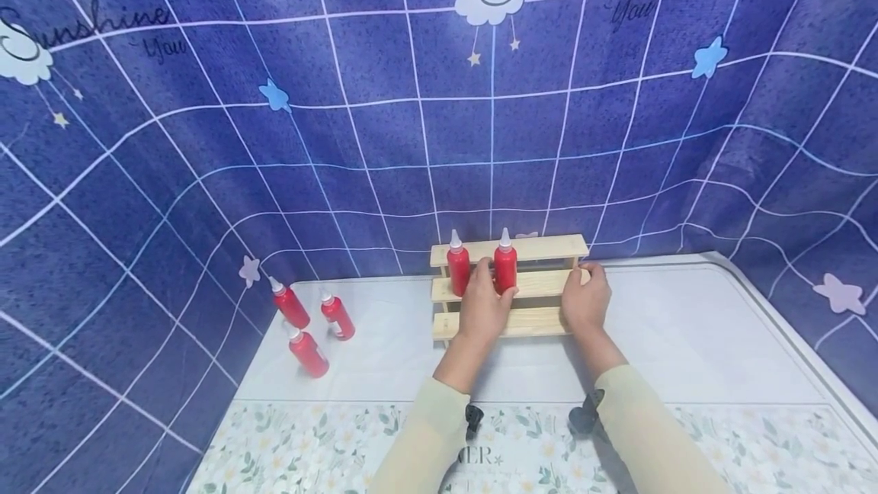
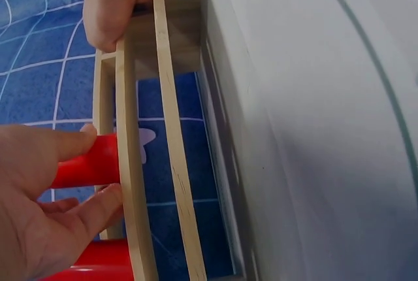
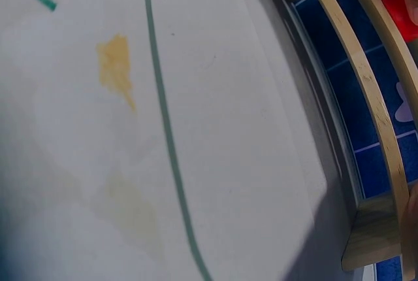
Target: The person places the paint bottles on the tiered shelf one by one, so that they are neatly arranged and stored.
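Head view: a red bottle is pinched by the left hand on the middle tier of a stepped wooden rack, gripped at its right end by the right hand. A second bottle adjoins. Three bottles (white-nozzled) are set left on the table, before creased blue cloth.

Left wrist view: thumb and fingers are revealed astride the bottle.

Right wrist view: the rack's end panel is exposed.

The rack is pale wood, matt and lightly grained. Red bottles standing on it look like smooth, glossy plastic, as do the loose bottles to its left. Behind the rack hangs soft, matt cloth; in front, the table has a smooth, plastic-looking covering.
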A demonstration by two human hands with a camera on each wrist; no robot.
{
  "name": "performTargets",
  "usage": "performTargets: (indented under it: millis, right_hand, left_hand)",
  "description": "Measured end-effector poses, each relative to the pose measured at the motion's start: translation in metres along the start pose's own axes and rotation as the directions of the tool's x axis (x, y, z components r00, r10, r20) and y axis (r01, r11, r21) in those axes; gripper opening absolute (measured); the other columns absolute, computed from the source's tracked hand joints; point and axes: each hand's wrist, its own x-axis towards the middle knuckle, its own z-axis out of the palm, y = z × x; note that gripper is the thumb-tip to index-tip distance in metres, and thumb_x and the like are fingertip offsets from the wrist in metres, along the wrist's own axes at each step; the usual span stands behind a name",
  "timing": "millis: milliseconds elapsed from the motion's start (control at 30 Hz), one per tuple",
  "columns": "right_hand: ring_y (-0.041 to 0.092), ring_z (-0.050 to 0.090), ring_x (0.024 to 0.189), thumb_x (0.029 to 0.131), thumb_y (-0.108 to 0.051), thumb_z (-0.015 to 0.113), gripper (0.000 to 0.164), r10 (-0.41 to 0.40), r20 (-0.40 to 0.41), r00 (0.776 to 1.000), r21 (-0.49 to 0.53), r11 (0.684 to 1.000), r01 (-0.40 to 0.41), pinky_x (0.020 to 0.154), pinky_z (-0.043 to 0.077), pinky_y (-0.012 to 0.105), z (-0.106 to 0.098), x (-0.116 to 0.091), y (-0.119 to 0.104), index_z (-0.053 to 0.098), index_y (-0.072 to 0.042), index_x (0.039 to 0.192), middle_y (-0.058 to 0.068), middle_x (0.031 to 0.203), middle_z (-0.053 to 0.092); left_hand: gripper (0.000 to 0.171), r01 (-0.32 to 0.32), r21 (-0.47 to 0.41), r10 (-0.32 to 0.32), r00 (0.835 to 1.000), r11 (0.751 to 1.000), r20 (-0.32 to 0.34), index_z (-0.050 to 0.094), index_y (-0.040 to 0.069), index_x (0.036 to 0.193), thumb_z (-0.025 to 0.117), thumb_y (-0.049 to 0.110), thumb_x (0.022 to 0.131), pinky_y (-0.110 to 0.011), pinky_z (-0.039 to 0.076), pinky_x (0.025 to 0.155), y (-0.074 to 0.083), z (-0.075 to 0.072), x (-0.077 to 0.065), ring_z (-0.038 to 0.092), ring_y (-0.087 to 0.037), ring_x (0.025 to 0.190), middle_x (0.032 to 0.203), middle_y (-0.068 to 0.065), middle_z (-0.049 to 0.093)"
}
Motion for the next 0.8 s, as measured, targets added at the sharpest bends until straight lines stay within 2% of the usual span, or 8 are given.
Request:
performTargets:
  millis: [233, 467, 633, 800]
  right_hand:
    - [0.049, 0.059, 0.133, 0.105, -0.021, 0.046, 0.032, -0.004, 0.0, 1.0, 0.001, 1.0, 0.004, 0.117, 0.045, 0.058, -0.001, -0.001, -0.002, 0.06, 0.001, 0.125, 0.03, 0.133, 0.066]
    - [0.049, 0.058, 0.134, 0.105, -0.021, 0.047, 0.032, 0.001, 0.001, 1.0, 0.001, 1.0, -0.001, 0.118, 0.044, 0.058, -0.002, -0.001, -0.003, 0.06, 0.001, 0.125, 0.03, 0.133, 0.066]
    - [0.049, 0.057, 0.134, 0.106, -0.021, 0.046, 0.032, -0.004, 0.009, 1.0, -0.01, 1.0, 0.004, 0.118, 0.044, 0.059, -0.002, -0.002, -0.004, 0.058, 0.001, 0.126, 0.031, 0.133, 0.065]
    - [0.049, 0.058, 0.135, 0.107, -0.021, 0.046, 0.032, 0.002, 0.016, 1.0, -0.02, 1.0, -0.002, 0.118, 0.044, 0.059, -0.001, -0.002, -0.004, 0.058, 0.001, 0.126, 0.03, 0.133, 0.065]
  left_hand:
    - [0.075, 0.001, -0.039, 0.0, 0.999, 0.999, 0.034, 0.04, 0.005, 0.154, 0.082, 0.021, 0.093, -0.044, 0.062, 0.1, 0.002, -0.004, -0.005, 0.075, -0.031, 0.114, 0.128, -0.018, 0.072]
    - [0.085, 0.041, -0.035, -0.039, 0.998, 0.999, 0.052, 0.034, 0.001, 0.159, 0.081, 0.026, 0.094, -0.048, 0.058, 0.11, 0.007, -0.01, -0.013, 0.07, -0.037, 0.126, 0.137, -0.024, 0.068]
    - [0.085, 0.063, -0.02, -0.062, 0.997, 0.998, 0.039, 0.036, 0.002, 0.16, 0.08, 0.031, 0.095, -0.051, 0.056, 0.112, 0.01, -0.016, -0.02, 0.065, -0.039, 0.134, 0.146, -0.024, 0.064]
    - [0.077, 0.041, 0.052, -0.041, 0.999, 0.998, -0.011, 0.046, 0.006, 0.156, 0.078, 0.04, 0.095, -0.051, 0.062, 0.097, 0.013, -0.025, -0.027, 0.073, -0.035, 0.122, 0.14, -0.017, 0.071]
